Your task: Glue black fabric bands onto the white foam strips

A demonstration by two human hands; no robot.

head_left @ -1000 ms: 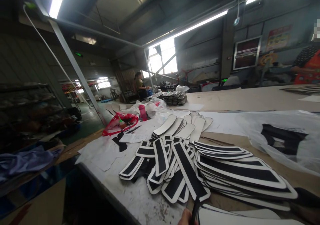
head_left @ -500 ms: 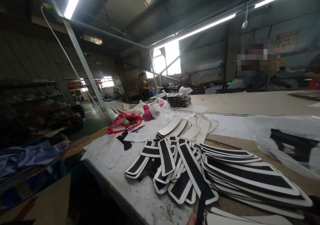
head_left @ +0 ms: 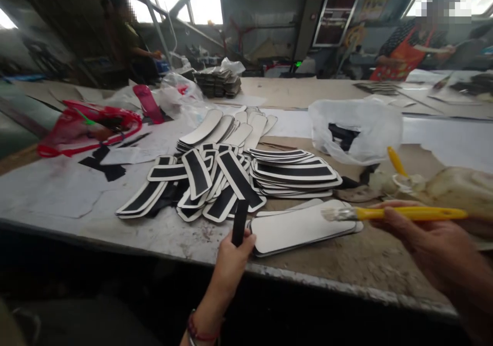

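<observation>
Near the table's front edge, my left hand (head_left: 231, 256) is closed on a black strip (head_left: 240, 223) that stands upright from its fingers. My right hand (head_left: 431, 243) grips a yellow-handled brush (head_left: 408, 213), its bristles over the right end of a stack of plain white curved pieces (head_left: 300, 228). Behind that stack lies a pile of white pieces with black centres (head_left: 295, 170). More such pieces (head_left: 198, 174) lie crossed over one another to its left. Plain white pieces (head_left: 202, 128) are heaped behind them.
A clear plastic bag (head_left: 358, 130) with black material sits behind at the right, near a second yellow handle (head_left: 396, 162) by a stained container (head_left: 458, 194). A red bag (head_left: 88, 128) lies at the left. People (head_left: 404, 53) stand beyond the table.
The view has tilted down and turned right. My right hand with the brush has come into view, and more of my left hand and its black strip shows.
</observation>
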